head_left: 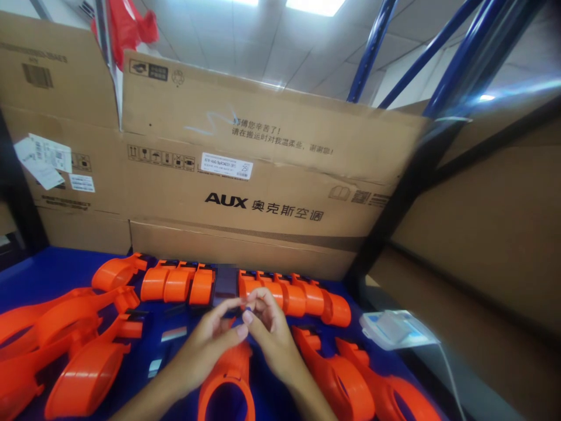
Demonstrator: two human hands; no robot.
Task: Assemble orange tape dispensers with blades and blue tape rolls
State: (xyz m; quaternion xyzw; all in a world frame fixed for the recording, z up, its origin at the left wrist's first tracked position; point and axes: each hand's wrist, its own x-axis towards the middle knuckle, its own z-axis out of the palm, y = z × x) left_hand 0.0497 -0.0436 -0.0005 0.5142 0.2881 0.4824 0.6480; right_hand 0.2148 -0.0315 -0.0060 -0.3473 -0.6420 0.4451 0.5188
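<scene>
My left hand [218,328] and my right hand [268,328] meet in front of me, thumbs and forefingers curled together in a pinch. What is between the fingertips, if anything, is too small and hidden to make out. Just below them lies an orange plastic part [227,374] with a round ring end facing me; the hands cover its far end. Behind the hands, a row of similar orange ring parts [177,284] runs along the back of the blue table, split by a dark rectangular block [226,283].
More orange parts [87,374] lie at left and right on the blue table [26,266]. Small silvery strips [174,334] sit left of my hands. A clear plastic box [397,328] with a white cord stands at right. Cardboard [263,228] walls the back, beside a black post [385,216].
</scene>
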